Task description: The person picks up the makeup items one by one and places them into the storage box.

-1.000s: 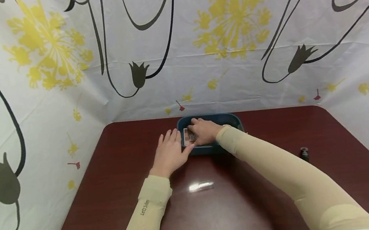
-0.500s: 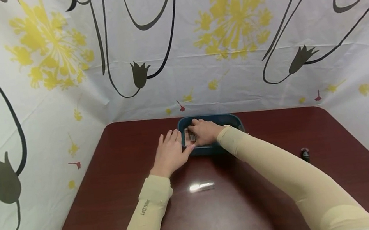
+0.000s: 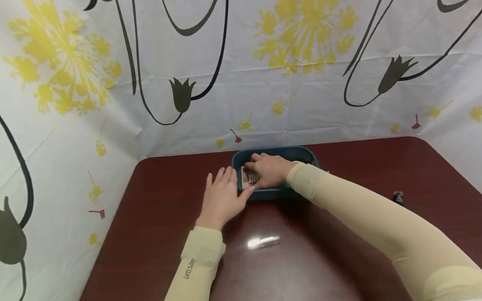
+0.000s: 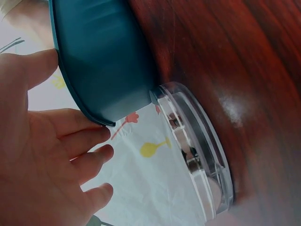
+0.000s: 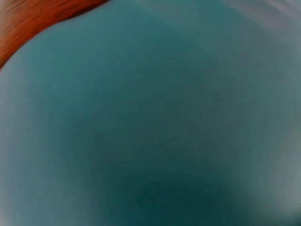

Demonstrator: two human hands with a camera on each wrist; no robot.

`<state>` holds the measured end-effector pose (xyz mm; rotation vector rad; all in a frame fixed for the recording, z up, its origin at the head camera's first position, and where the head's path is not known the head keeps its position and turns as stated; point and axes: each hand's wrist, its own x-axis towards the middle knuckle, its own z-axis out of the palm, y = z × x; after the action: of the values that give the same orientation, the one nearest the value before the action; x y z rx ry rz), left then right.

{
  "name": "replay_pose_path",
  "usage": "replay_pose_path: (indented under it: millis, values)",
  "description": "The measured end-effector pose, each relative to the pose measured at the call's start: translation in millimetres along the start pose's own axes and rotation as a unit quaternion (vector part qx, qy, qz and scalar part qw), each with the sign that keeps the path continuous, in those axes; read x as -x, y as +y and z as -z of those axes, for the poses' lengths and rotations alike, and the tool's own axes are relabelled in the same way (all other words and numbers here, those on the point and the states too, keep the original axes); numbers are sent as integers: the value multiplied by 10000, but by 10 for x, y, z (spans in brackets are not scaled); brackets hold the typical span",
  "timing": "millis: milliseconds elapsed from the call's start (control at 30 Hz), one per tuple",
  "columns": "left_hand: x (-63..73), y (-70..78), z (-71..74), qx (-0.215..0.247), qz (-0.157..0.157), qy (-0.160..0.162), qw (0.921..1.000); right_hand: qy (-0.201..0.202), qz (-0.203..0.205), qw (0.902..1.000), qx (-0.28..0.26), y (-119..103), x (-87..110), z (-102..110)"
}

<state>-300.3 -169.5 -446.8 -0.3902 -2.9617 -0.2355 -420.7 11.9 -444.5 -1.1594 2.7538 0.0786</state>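
At the table's far side stands a teal basin [image 3: 275, 193]. My left hand [image 3: 220, 200] lies at its left end with fingers extended, and in the left wrist view the thumb and fingertips touch the basin's rim. My right hand [image 3: 270, 170] reaches down inside the basin, fingers bent over a small flat rectangular case [image 3: 245, 177] with pinkish and dark striped patches, gripping it at its edges. The right wrist view is blurred and mostly filled by teal surface. Beneath my left hand, a clear round plastic container [image 4: 200, 150] shows in the left wrist view, hidden from the head view.
A shiny clear tube-like item [image 3: 263, 241] lies on the dark red table [image 3: 288, 288] in front of the basin. Farther right, a small black item [image 3: 398, 198] is partly hidden by my right sleeve. A patterned white sheet [image 3: 217, 46] hangs behind the table.
Both hands keep nearly the same places at the basin. My right forearm has shifted slightly right, covering more of the black item, and the head view has tilted slightly.
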Motion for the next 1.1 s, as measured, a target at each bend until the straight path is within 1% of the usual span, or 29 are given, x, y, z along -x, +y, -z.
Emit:
replay_pose_path:
  millis: [233, 433, 567, 700, 800, 933, 1100]
  values:
    - [-1, -7, -4, 45, 10, 59, 10000, 249, 175, 9995, -1, 21, 79, 60]
    - [0, -1, -5, 59, 24, 44, 10000, 541, 250, 9981, -159, 36, 247, 132]
    - [3, 6, 1, 102, 46, 21, 9999, 832, 195, 9960, -265, 56, 407, 177]
    - [0, 13, -10, 192, 62, 44, 9998, 1006, 28, 9943, -342, 110, 550, 179]
    - [6, 9, -16, 242, 89, 48, 9997, 1085, -37, 9935, -337, 147, 623, 160]
    - [20, -4, -16, 238, 134, 15, 9996, 1192, 8, 9924, -309, 158, 697, 155]
    - [-1, 5, -9, 268, 102, 79, 9996, 1453, -37, 9888, -328, 144, 822, 202]
